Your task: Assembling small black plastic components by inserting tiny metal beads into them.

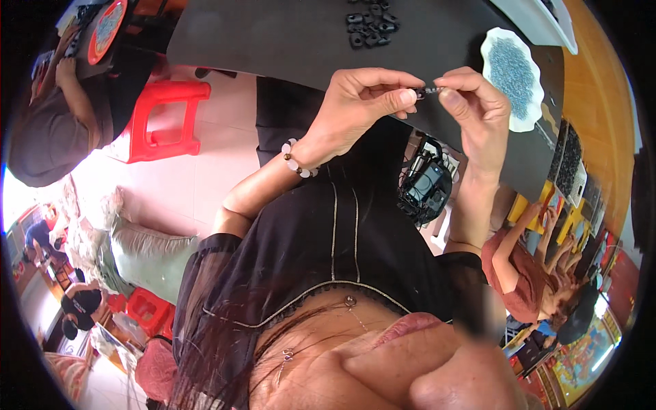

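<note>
My left hand (362, 102) is closed, its thumb and forefinger pinching a small black part (421, 93) over the near edge of the dark table. My right hand (480, 113) is closed too, fingertips together at the other end of that part, where a small shiny bit (432, 90) shows. Whether the shiny bit is a separate piece cannot be made out. Beyond my hands lies a loose pile of similar black parts (372, 26). Right of my right hand stands a white scalloped plate (487, 51) heaped with tiny blue-grey pieces (514, 75).
A white tray (540, 27) sits at the far right of the table (273, 37). Below the table edge is a black bag with devices (425, 183). A red stool (167, 119) stands to the left. Other people sit on both sides; a red plate (108, 31) is at far left.
</note>
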`<state>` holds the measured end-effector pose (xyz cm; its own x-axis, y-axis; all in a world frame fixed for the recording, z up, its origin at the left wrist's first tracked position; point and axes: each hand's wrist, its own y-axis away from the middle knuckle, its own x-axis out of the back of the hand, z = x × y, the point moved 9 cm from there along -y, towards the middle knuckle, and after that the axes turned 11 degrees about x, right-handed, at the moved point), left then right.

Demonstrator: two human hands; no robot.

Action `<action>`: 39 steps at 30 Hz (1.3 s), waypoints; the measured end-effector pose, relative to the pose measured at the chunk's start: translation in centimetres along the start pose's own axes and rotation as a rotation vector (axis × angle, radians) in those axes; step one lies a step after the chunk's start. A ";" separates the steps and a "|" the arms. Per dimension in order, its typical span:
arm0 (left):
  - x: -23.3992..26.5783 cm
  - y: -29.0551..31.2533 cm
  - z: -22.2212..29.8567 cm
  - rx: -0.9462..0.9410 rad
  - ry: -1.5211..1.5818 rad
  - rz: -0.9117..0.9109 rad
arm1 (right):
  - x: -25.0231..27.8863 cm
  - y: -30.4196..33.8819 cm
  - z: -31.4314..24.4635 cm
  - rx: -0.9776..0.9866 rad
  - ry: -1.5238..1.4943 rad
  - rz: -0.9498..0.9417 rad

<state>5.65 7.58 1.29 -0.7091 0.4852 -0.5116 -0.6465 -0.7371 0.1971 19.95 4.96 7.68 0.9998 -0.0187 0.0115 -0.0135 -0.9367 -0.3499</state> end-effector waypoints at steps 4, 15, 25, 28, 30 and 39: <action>1.0 0.6 0.5 -0.045 0.013 0.024 | -1.5 -0.2 0.8 -0.006 -0.027 0.006; 2.4 1.4 0.5 -0.063 0.069 0.052 | -3.6 -0.3 0.6 0.018 0.214 -0.058; 3.3 1.9 0.2 -0.040 0.065 0.051 | -1.7 -3.5 3.2 -0.156 0.368 -0.125; 3.9 2.0 0.5 -0.059 0.060 0.066 | -1.7 -5.4 3.0 -0.005 0.718 -0.169; 4.1 2.0 0.5 -0.067 0.053 0.072 | -1.8 -6.3 3.0 0.027 0.831 -0.170; 4.3 1.9 0.5 -0.053 0.075 0.084 | -0.8 -8.1 6.6 -0.002 0.886 -0.167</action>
<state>1.22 8.51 -0.14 -0.7358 0.3860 -0.5565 -0.5688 -0.7982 0.1984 19.36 14.87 4.28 0.6086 -0.1441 0.7803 0.1303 -0.9519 -0.2773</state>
